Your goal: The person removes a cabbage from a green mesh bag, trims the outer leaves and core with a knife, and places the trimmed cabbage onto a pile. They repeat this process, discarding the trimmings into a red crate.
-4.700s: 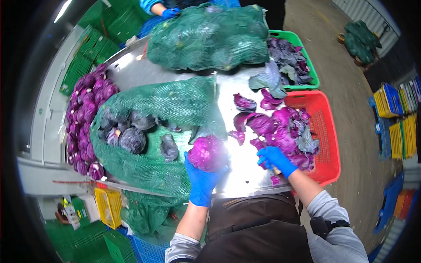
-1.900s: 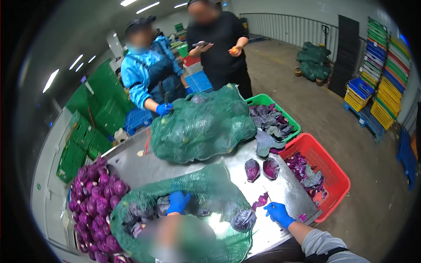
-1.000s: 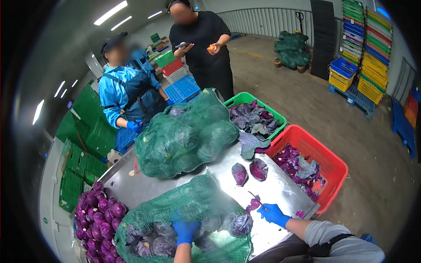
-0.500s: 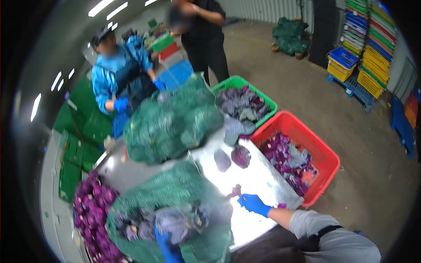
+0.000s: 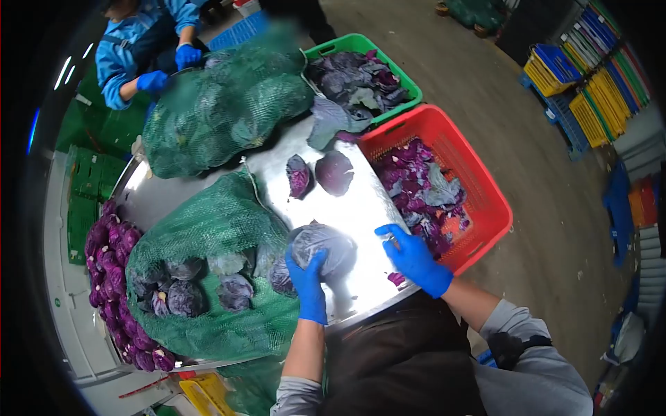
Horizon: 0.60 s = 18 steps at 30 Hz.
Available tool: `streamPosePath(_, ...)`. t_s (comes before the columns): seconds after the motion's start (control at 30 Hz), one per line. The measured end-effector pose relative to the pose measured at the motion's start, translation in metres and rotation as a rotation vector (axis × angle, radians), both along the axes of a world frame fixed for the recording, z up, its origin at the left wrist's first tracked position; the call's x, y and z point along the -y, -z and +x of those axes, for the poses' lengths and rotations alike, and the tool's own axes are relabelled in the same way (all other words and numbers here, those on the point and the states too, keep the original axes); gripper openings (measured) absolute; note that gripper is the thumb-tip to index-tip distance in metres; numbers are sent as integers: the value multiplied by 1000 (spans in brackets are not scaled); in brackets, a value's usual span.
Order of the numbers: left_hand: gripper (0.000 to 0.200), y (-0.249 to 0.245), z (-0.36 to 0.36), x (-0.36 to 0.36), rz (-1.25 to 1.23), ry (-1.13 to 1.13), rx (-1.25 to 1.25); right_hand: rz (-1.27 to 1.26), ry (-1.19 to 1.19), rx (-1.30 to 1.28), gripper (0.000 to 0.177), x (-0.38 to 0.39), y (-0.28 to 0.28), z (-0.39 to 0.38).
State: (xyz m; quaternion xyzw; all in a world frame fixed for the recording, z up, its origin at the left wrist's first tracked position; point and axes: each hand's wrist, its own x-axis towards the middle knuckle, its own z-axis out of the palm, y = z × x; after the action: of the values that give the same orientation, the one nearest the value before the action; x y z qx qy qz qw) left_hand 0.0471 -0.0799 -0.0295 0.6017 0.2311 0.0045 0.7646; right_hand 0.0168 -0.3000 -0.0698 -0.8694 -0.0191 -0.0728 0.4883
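My left hand (image 5: pixel 309 286) grips a purple cabbage (image 5: pixel 331 247) from its left side, above the shiny metal table. On the right, my right hand (image 5: pixel 417 262) is over the table near the red crate, its fingers curled; what they hold, if anything, cannot be made out. A green mesh sack (image 5: pixel 208 215) lies open beside my left hand, with several purple cabbages (image 5: pixel 185 298) showing in its mouth. Two loose cabbage leaves (image 5: pixel 334 173) lie on the metal table (image 5: pixel 374 277) beyond the held cabbage. A small purple scrap (image 5: pixel 396 279) is beside my right hand.
The red crate (image 5: pixel 479 180) of leaf trimmings stands at the table's right edge, a green crate (image 5: pixel 409 80) of leaves behind it. Another full mesh sack (image 5: pixel 229 104) lies at the far side, near a co-worker in blue (image 5: pixel 142 48). Peeled cabbages (image 5: pixel 114 277) are piled at left.
My left hand has moved right from the sack, bringing a cabbage over the table. The dark leaf piece has left my right hand. The view has tilted down.
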Motion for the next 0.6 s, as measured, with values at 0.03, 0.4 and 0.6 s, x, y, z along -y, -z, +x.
streamPosePath(0.03, 74, 8, 5, -4, 24, 44, -2, 136, -13, -161, 26, -11, -10, -10)
streamPosePath(0.4, 67, 14, 25, -13, -87, 105, -112, -309, -112, 153, 16, -82, -7, -29)
streamPosePath(0.6, 70, 12, 28, -12, -70, 89, -156, -290, -55, -1, 12, -91, 3, -12)
